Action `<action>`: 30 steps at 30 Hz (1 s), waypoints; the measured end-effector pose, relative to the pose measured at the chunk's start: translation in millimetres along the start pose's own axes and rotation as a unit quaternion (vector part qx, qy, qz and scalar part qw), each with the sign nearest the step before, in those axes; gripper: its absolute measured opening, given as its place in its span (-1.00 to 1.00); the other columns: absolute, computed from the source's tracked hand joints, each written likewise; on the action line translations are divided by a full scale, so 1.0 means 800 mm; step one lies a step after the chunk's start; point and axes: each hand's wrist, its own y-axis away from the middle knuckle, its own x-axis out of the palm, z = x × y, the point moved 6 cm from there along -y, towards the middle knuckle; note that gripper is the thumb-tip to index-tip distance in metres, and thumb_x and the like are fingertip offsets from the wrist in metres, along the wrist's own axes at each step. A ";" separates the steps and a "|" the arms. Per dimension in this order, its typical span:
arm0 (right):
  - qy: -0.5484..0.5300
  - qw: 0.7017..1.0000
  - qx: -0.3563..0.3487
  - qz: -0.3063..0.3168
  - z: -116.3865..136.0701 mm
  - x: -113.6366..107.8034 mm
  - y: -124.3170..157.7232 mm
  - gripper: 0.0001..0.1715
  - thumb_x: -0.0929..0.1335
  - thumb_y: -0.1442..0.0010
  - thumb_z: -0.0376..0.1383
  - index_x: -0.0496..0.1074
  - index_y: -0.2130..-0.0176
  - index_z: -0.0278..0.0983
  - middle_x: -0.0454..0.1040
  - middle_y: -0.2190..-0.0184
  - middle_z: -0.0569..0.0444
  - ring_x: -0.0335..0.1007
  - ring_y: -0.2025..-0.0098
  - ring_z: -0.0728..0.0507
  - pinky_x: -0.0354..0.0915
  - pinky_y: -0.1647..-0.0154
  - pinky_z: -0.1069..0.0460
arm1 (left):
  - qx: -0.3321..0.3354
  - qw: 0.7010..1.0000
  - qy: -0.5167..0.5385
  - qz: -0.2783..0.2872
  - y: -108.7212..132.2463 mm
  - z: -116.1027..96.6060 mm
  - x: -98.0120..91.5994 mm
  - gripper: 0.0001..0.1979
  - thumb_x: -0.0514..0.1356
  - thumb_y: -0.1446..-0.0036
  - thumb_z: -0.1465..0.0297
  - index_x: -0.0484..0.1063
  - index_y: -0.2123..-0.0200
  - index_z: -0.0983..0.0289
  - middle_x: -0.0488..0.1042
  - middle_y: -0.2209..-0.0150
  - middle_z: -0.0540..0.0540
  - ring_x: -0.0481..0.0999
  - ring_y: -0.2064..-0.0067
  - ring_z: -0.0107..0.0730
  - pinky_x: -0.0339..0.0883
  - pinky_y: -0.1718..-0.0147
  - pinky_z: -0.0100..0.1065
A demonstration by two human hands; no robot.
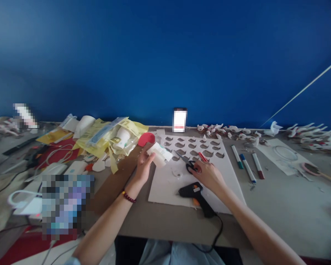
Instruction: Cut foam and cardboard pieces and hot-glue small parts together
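My left hand [143, 165] is closed around a small white piece [162, 152] that looks like paper or foam, held above the left edge of a white board [165, 191]. Over the board's middle, my right hand [209, 176] grips the black handles of a pair of scissors [190, 166], whose blades point up and left. Beyond that hand lies a red pen-like object [202, 157]. Several dark curved shapes [192, 146] line the board's far part. Nearer me rests a black hot glue gun [194, 191], its cord running off the front edge.
Markers [248, 168] lie right of the board, near a white sheet [281, 156]. Yellow plastic packaging [110, 140] and cables crowd the left. Small white figures [228, 129] line the back by the blue wall [165, 55]. A phone [180, 120] stands upright there.
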 end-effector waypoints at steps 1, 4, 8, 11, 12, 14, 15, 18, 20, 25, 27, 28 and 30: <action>0.003 1.000 0.006 -0.004 -0.002 0.002 0.000 -0.78 0.34 -0.14 -0.13 0.41 0.43 -0.21 0.48 0.51 0.06 0.42 0.39 -0.14 0.15 0.37 0.03 | -0.011 1.000 0.010 0.007 0.000 0.001 0.001 -0.52 0.28 -0.03 0.21 0.35 -0.03 0.15 0.47 0.02 0.12 0.48 0.01 -0.20 0.39 0.13 -0.29; 0.000 1.000 0.018 -0.015 -0.008 0.005 0.002 -0.74 0.35 -0.13 -0.08 0.40 0.42 -0.20 0.47 0.49 0.05 0.42 0.39 -0.15 0.14 0.43 0.03 | -0.034 0.999 0.028 0.018 0.001 0.001 0.004 -0.54 0.26 -0.04 0.22 0.35 -0.03 0.13 0.46 -0.01 0.11 0.48 0.00 -0.20 0.41 0.16 -0.30; -0.027 0.998 0.011 -0.050 -0.011 0.007 0.002 -0.74 0.36 -0.13 -0.10 0.43 0.25 -0.22 0.49 0.21 -0.03 0.44 0.25 -0.18 0.21 0.39 0.02 | -0.056 0.996 0.066 0.020 0.001 0.002 0.008 -0.60 0.21 -0.08 0.21 0.36 0.00 0.13 0.49 0.04 0.10 0.50 0.04 -0.20 0.42 0.16 -0.24; -0.052 0.998 0.005 -0.038 -0.011 0.012 0.001 -0.78 0.35 -0.15 -0.15 0.46 0.25 -0.22 0.48 0.18 -0.03 0.45 0.24 -0.17 0.23 0.36 0.03 | -0.078 0.994 0.074 0.022 0.001 0.007 0.009 -0.64 0.18 -0.09 0.16 0.38 0.05 0.15 0.52 0.12 0.11 0.52 0.09 -0.18 0.43 0.18 -0.20; -0.055 0.998 0.009 -0.031 -0.011 0.014 0.001 -0.81 0.34 -0.15 -0.17 0.47 0.28 -0.22 0.49 0.21 -0.02 0.45 0.26 -0.17 0.23 0.37 0.03 | -0.086 0.993 0.073 0.025 0.002 0.009 0.010 -0.64 0.18 -0.09 0.15 0.38 0.07 0.16 0.53 0.14 0.11 0.53 0.11 -0.18 0.44 0.18 -0.19; -0.059 0.998 0.016 -0.023 -0.012 0.014 0.000 -0.84 0.33 -0.15 -0.21 0.47 0.33 -0.22 0.50 0.28 -0.01 0.45 0.28 -0.17 0.22 0.38 0.03 | -0.103 0.991 0.076 0.030 0.003 0.013 0.010 -0.64 0.21 -0.08 0.16 0.39 0.08 0.18 0.54 0.16 0.10 0.54 0.14 -0.19 0.45 0.20 -0.20; -0.064 0.997 0.019 -0.024 -0.013 0.013 0.000 -0.86 0.33 -0.14 -0.23 0.47 0.34 -0.23 0.51 0.30 0.00 0.45 0.29 -0.17 0.22 0.38 0.03 | -0.109 0.990 0.078 0.030 0.004 0.015 0.010 -0.63 0.23 -0.06 0.18 0.39 0.08 0.19 0.54 0.17 0.10 0.55 0.15 -0.19 0.45 0.21 -0.21; -0.124 0.991 0.034 -0.038 -0.019 0.010 -0.002 -0.87 0.33 -0.10 -0.26 0.45 0.31 -0.23 0.52 0.38 0.02 0.44 0.35 -0.16 0.23 0.37 0.01 | -0.118 0.989 0.083 0.023 0.004 0.017 0.009 -0.58 0.29 -0.01 0.23 0.37 0.04 0.18 0.54 0.17 0.09 0.56 0.17 -0.22 0.46 0.24 -0.25; -0.225 0.972 0.051 -0.037 -0.023 0.010 -0.004 -0.84 0.33 -0.08 -0.23 0.41 0.29 -0.23 0.50 0.43 0.05 0.41 0.43 -0.12 0.24 0.40 0.01 | -0.106 0.991 0.081 0.014 0.003 0.015 0.008 -0.54 0.29 -0.02 0.24 0.34 0.00 0.16 0.53 0.13 0.09 0.55 0.16 -0.24 0.46 0.24 -0.27; -0.542 0.831 0.065 0.103 -0.003 0.024 -0.002 -0.59 0.40 0.00 -0.02 0.29 0.31 -0.24 0.40 0.52 0.14 0.21 0.62 0.01 0.16 0.59 0.07 | -0.059 0.997 0.048 -0.006 -0.001 0.009 0.004 -0.50 0.29 -0.02 0.23 0.30 -0.04 0.14 0.48 0.03 0.11 0.52 0.09 -0.25 0.44 0.18 -0.29; -0.593 0.790 0.055 0.148 0.012 0.021 0.003 -0.52 0.44 0.05 0.02 0.27 0.32 -0.24 0.36 0.54 0.18 0.13 0.63 0.05 0.09 0.62 0.10 | -0.049 0.998 0.045 -0.009 -0.001 0.007 0.004 -0.49 0.29 -0.03 0.22 0.29 -0.06 0.12 0.47 0.02 0.10 0.52 0.07 -0.26 0.43 0.16 -0.29; -0.603 0.779 0.047 0.167 0.018 0.018 0.007 -0.50 0.45 0.07 0.03 0.25 0.32 -0.24 0.32 0.56 0.21 0.09 0.64 0.07 0.05 0.63 0.11 | -0.046 0.998 0.045 -0.010 -0.001 0.006 0.004 -0.48 0.28 -0.04 0.22 0.27 -0.07 0.11 0.47 0.02 0.10 0.52 0.06 -0.26 0.43 0.14 -0.28; -0.602 0.769 0.025 0.212 0.031 0.013 0.014 -0.46 0.46 0.09 0.06 0.23 0.35 -0.23 0.23 0.59 0.26 0.02 0.64 0.09 -0.03 0.64 0.13 | -0.045 0.998 0.046 -0.012 0.000 0.005 0.004 -0.47 0.28 -0.04 0.21 0.26 -0.08 0.11 0.46 0.00 0.11 0.51 0.05 -0.25 0.43 0.13 -0.28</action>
